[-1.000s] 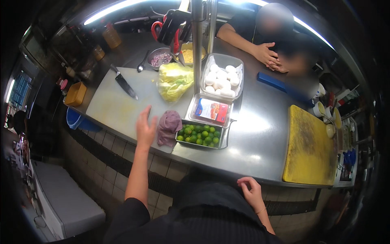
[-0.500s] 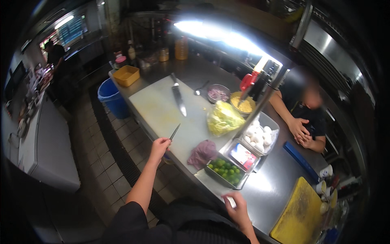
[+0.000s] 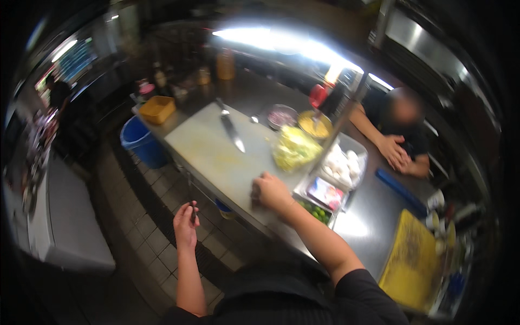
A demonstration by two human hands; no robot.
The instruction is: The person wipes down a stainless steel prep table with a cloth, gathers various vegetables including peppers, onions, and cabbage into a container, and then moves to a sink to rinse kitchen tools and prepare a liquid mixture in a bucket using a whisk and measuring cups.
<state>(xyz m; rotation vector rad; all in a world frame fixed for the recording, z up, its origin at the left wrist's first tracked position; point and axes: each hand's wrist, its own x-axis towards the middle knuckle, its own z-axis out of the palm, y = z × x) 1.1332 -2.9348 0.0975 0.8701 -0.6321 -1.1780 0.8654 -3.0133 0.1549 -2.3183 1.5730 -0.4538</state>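
My left hand (image 3: 186, 226) is off the near-left edge of the counter, closed on a small knife (image 3: 194, 213) whose thin blade is hard to make out. Over the near right corner of the white cutting board (image 3: 200, 132), my right hand (image 3: 274, 193) has its fingers closed on a crumpled purplish cloth (image 3: 255, 194); the hand covers most of it, and motion blurs it. A large kitchen knife (image 3: 232, 131) lies on the board. Yellow-green leaves in a clear bag (image 3: 294, 149) rest at the board's right end. My right forearm partly hides the limes (image 3: 316, 211).
White mushroom-like pieces fill a tray (image 3: 362, 147). Bowls of chopped purple onion (image 3: 281, 116) and yellow bits (image 3: 315, 125) stand behind. A yellow cutting board (image 3: 409, 260) lies right. Another person's hands (image 3: 394, 154) rest across the counter. A blue bin (image 3: 143, 142) stands left.
My right hand has moved up and left from beside the lime tray to the cloth; the small white thing it held no longer shows. My left hand, still holding the small knife, has dropped back leftward.
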